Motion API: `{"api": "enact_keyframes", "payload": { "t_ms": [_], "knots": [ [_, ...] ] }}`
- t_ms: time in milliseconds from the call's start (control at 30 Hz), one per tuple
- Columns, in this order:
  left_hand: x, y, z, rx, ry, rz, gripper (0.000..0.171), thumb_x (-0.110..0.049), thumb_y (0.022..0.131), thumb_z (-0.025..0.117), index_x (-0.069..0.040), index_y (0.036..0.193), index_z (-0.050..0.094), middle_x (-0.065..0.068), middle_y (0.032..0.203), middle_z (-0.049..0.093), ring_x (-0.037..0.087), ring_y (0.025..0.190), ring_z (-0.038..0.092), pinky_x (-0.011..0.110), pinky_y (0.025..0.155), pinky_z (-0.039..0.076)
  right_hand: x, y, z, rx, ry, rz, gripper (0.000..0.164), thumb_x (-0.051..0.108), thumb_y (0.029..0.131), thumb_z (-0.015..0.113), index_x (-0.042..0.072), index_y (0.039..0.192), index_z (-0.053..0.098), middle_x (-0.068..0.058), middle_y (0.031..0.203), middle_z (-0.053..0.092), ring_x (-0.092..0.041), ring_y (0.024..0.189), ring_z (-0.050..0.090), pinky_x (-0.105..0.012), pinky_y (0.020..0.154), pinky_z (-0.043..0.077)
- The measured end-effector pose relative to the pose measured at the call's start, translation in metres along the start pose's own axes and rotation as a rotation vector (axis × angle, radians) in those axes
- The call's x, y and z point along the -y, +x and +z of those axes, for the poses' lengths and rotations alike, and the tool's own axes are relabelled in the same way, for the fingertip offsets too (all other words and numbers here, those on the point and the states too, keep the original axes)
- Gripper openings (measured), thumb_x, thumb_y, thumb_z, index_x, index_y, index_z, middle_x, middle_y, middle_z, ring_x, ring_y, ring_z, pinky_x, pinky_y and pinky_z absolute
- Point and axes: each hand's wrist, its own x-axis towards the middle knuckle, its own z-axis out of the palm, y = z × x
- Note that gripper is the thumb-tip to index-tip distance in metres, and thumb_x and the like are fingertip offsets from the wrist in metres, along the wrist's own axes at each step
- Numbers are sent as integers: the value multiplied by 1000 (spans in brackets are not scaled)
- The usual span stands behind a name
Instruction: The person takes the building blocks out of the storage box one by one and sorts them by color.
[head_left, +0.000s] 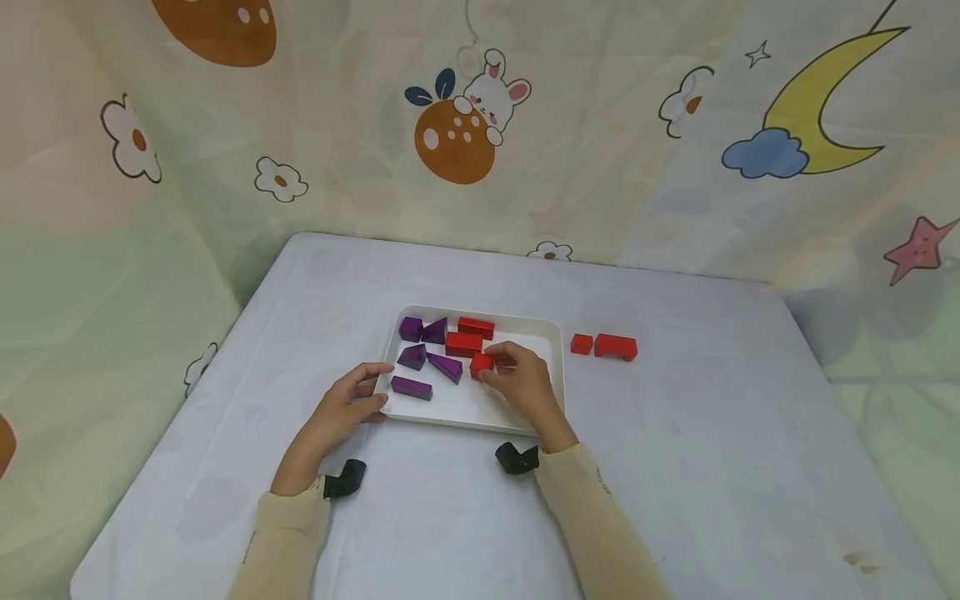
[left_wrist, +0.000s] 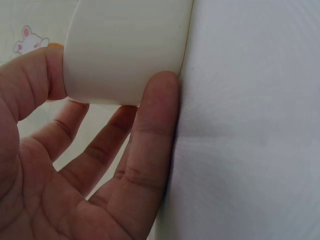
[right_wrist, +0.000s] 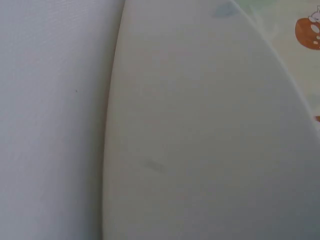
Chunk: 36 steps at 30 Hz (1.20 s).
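A white tray [head_left: 510, 408] carries several purple and red toy blocks. My left hand [head_left: 347, 407] holds the tray's near left side, with thumb and index finger over the rim; the left wrist view has the other fingers low against the outer wall [left_wrist: 125, 55]. Over the tray, my right hand [head_left: 521, 382] pinches a small red block [head_left: 480, 365] between thumb and fingers, partly covering it. Just beyond it lie a red rectangular block [head_left: 463, 344] and another red block [head_left: 477, 327]. The right wrist view has only the tray's outer wall [right_wrist: 200, 130], no fingers.
Purple blocks fill the tray's left part, among them a long bar [head_left: 412, 387] and a wedge [head_left: 446, 367]. Right of the tray, a red cube [head_left: 581, 344] and a red arch block [head_left: 617, 347] lie on the white-covered table [head_left: 712, 467]. A patterned cloth [head_left: 337, 100] hangs behind.
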Motion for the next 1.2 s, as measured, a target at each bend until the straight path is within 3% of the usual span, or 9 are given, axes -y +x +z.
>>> {"api": "enact_keyframes", "payload": {
  "t_ms": [133, 333, 567, 667, 900, 1133, 1200],
  "knots": [
    [0, 1, 0, -4, 5, -8, 47, -2, 106, 61, -1, 152, 53, 33, 157, 51, 42, 124, 66, 35, 89, 65, -3, -6, -16, 22, 119, -77, 35, 2, 94, 82, 2, 129, 74, -15, 129, 72, -34, 123, 68, -43, 104, 59],
    [1, 2, 0, -5, 19, -7, 46, -1, 106, 61, -1, 152, 53, 31, 161, 48, 43, 126, 65, 34, 88, 65, -12, -12, -57, 49, 277, -191, 39, -7, 94, 80, -7, 131, 69, -23, 132, 68, -37, 124, 65, -30, 99, 60],
    [-1, 0, 1, -9, 36, -18, 46, 0, 106, 60, 0, 151, 53, 32, 160, 48, 46, 126, 64, 35, 87, 66, -35, -16, -113, 30, 281, -228, 38, -8, 95, 77, -12, 131, 66, -28, 134, 65, -15, 117, 65, -21, 97, 58],
    [-1, 0, 1, -10, 32, -21, 46, 0, 106, 61, -1, 151, 53, 32, 160, 48, 46, 127, 64, 35, 87, 66, -50, -18, -137, 9, 251, -222, 37, -6, 97, 76, -12, 132, 66, -21, 131, 67, -8, 112, 66, -19, 96, 58],
    [-1, 0, 0, -10, 31, -16, 46, -1, 106, 61, 0, 151, 53, 32, 162, 45, 44, 125, 65, 35, 87, 66, -76, -16, -187, -55, 203, -162, 39, 5, 103, 74, -9, 138, 64, 14, 122, 68, -5, 117, 62, -13, 98, 54],
    [-1, -1, 0, 7, 16, 21, 46, -1, 106, 61, 3, 151, 52, 34, 160, 46, 44, 125, 64, 34, 86, 65, -99, -7, -224, -73, 87, -39, 47, 23, 106, 73, -2, 145, 62, 14, 126, 67, -3, 121, 58, -11, 98, 51],
    [-2, -1, 1, 8, 11, 23, 46, -1, 106, 61, 2, 151, 52, 33, 160, 47, 44, 125, 64, 34, 86, 65, -106, -4, -232, -74, 46, 2, 50, 28, 107, 72, 1, 147, 61, 12, 129, 67, -5, 124, 56, -18, 105, 52]
  ]
}}
